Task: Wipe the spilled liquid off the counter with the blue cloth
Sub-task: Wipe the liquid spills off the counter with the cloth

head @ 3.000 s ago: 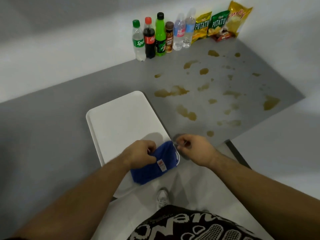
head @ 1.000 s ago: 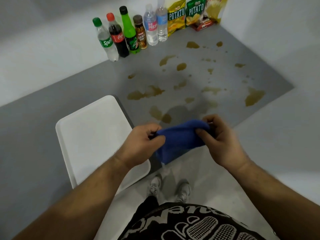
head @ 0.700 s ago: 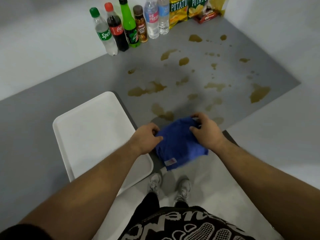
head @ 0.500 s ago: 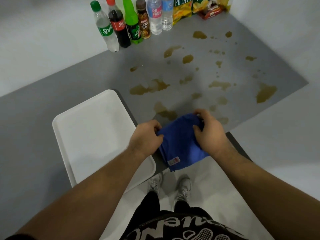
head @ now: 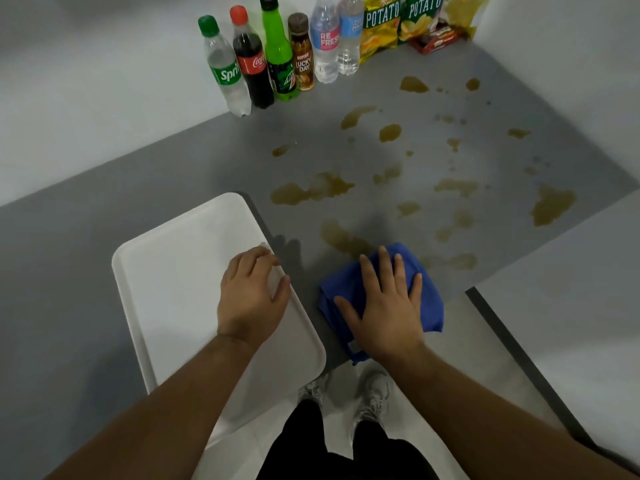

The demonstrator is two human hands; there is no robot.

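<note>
The blue cloth lies folded on the grey counter near its front edge. My right hand presses flat on top of it, fingers spread. My left hand rests palm down on the right edge of the white tray, holding nothing. Brown spilled liquid lies in several puddles and drops across the counter beyond the cloth; the nearest puddle touches the cloth's far edge. Another large puddle sits near the counter's right edge.
A row of drink bottles stands against the back wall, with potato chip bags and a small red box in the far corner. The counter's front edge runs just below the cloth; my shoes show on the floor beneath.
The cloth has been laid on the counter. My left hand let go of it and moved left onto the tray. My right hand flattened on top of the cloth.
</note>
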